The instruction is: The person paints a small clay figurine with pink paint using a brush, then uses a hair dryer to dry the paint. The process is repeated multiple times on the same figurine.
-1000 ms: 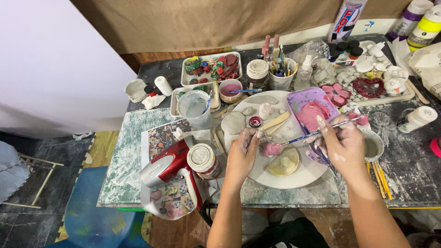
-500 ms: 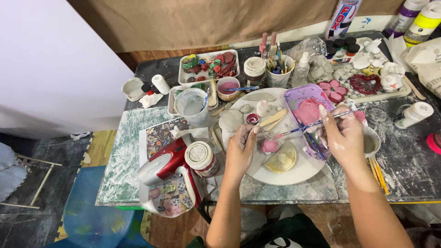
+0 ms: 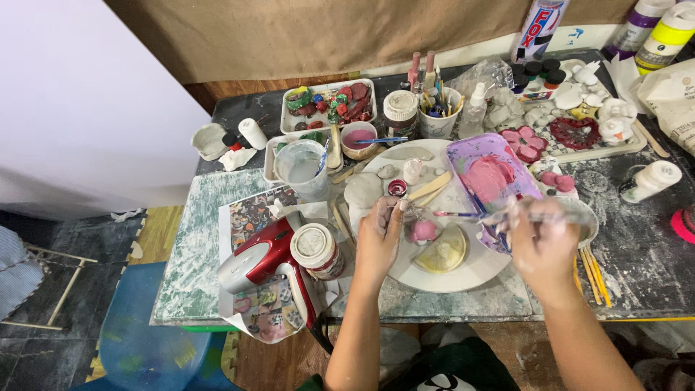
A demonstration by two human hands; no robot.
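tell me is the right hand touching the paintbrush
Touching. The head view shows the right hand with its fingers closed round the paintbrush, whose tip points left toward the small pink piece on the white plate.

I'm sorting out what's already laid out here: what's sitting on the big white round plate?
On the white plate: a pink piece, a pale yellow wedge, wooden sticks, a small red pot, grey pieces. The left hand and purple tray cover parts of it.

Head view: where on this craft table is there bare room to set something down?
Bare patches: the green-white board left of the red hair dryer, and the dark tabletop right of the right hand, below the white bottle. The white plate and the back edge are crowded.
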